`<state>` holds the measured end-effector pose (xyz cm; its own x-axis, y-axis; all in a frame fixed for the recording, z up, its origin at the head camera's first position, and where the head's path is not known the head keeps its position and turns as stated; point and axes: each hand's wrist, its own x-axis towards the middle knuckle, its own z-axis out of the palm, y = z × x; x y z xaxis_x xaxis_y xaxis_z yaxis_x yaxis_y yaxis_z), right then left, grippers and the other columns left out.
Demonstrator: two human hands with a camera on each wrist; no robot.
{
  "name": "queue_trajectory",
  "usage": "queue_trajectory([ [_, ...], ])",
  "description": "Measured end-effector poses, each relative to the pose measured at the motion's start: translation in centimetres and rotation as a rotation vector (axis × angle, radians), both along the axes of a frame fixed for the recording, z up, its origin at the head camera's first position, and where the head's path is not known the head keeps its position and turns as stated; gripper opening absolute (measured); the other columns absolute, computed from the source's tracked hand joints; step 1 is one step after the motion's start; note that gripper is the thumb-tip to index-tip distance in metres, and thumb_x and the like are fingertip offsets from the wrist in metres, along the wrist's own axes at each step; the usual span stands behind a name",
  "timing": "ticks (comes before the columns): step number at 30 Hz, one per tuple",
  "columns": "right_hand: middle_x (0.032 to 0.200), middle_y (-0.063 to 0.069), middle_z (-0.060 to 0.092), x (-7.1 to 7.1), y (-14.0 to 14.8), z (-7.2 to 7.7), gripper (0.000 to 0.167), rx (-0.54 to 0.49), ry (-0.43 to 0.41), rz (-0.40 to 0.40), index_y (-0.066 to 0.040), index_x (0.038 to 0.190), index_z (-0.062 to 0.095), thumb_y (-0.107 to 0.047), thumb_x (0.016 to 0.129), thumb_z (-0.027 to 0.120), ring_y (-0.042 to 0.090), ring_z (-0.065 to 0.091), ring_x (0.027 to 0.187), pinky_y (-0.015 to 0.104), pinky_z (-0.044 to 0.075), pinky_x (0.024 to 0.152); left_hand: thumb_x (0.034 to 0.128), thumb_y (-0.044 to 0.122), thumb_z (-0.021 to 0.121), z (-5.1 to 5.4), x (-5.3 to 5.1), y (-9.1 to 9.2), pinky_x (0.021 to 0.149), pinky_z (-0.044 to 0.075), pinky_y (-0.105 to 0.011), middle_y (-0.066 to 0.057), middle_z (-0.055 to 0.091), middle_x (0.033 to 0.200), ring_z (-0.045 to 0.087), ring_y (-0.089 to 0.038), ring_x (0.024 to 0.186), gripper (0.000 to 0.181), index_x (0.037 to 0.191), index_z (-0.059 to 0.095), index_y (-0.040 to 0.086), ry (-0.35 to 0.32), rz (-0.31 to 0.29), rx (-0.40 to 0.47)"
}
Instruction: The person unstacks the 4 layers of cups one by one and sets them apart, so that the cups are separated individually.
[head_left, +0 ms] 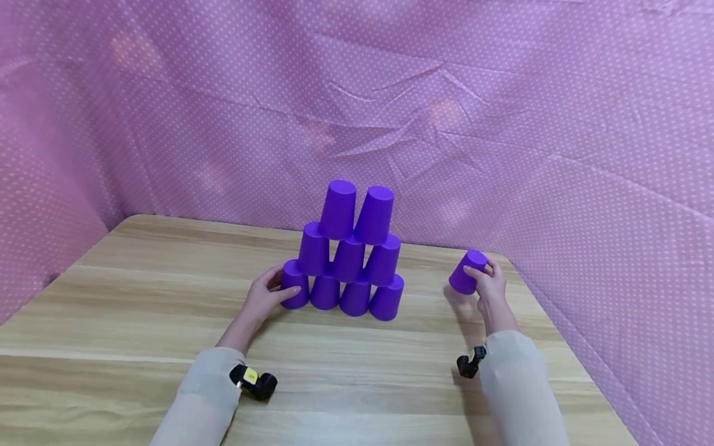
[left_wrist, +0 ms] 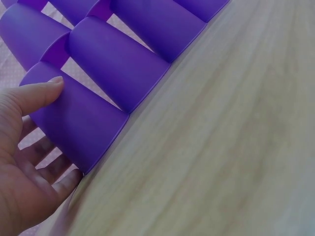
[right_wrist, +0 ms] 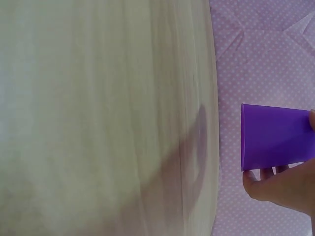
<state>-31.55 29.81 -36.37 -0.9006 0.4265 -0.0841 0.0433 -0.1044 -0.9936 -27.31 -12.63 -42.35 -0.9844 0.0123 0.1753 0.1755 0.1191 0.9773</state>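
Upside-down purple cups [head_left: 349,260] stand stacked in rows, with several at the bottom, three above them and two on top. My left hand [head_left: 266,296] holds the leftmost bottom cup [head_left: 294,285]; in the left wrist view its thumb [left_wrist: 44,96] lies on the near side and the other fingers reach round behind. Off to the right, my right hand [head_left: 492,290] grips a single purple cup [head_left: 467,272] above the table, its closed end up and slightly tilted. The right wrist view shows this cup [right_wrist: 275,137] apart from the tabletop, with part of the hand cut off by the frame.
The stack stands on a wood-grain table [head_left: 139,297] with rounded far corners. Pink dotted cloth [head_left: 223,124] hangs behind the table and along both sides. A small black camera [head_left: 259,383] sits on the left wrist, another [head_left: 470,362] on the right.
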Motion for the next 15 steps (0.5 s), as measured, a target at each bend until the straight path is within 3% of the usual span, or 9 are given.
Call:
queue_trajectory([
  [15,0.134,0.015,0.029,-2.0,0.4,-0.5,0.068,0.025,-0.023,-0.019,-0.010,0.135,0.024,0.004,0.077,0.057,0.030,0.032,0.119,0.037,0.028,0.098,0.0748,0.009,0.066,0.0,-0.1,0.1,0.094,0.032,-0.039,-0.022,0.044,0.120,0.039,-0.030,0.110,0.058,0.126,0.040,0.001,0.016,0.013,-0.004],
])
